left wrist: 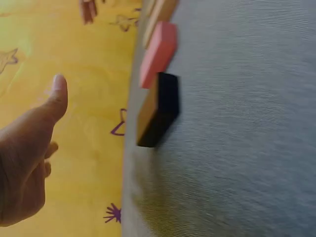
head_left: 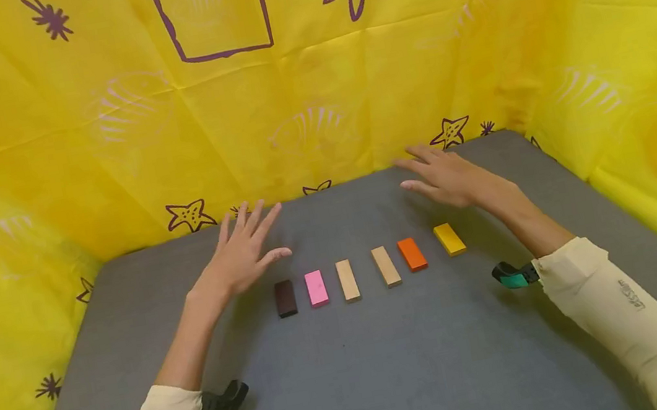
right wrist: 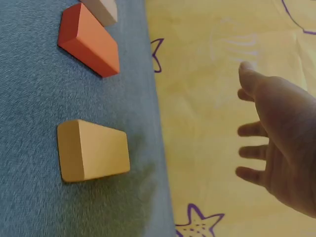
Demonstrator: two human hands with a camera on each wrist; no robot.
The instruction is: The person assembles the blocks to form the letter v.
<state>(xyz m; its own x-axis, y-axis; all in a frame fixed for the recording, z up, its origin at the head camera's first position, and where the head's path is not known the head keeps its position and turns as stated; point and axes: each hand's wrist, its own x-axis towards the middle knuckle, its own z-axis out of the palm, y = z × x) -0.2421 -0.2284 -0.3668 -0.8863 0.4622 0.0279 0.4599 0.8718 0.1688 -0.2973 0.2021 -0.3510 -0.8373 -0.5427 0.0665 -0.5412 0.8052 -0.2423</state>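
Several small rectangular blocks stand in a loose row across the grey table. From left to right in the head view come a dark brown block [head_left: 285,298], a pink block [head_left: 316,288], a plain wood block [head_left: 348,281], a second plain wood block [head_left: 386,266], an orange block [head_left: 412,254] and a yellow block [head_left: 450,239]. My left hand [head_left: 242,253] hovers with fingers spread, nearest the dark brown block [left wrist: 160,111]. Beyond the yellow block [right wrist: 94,150], my right hand [head_left: 445,177] is raised with fingers extended. Neither hand holds anything.
A grey cloth covers the tabletop [head_left: 360,383]. Yellow fabric [head_left: 234,119] with purple stars and pale shell drawings hangs behind the table and at both sides. Black straps or mounts [head_left: 223,399] sit at the sleeve cuffs.
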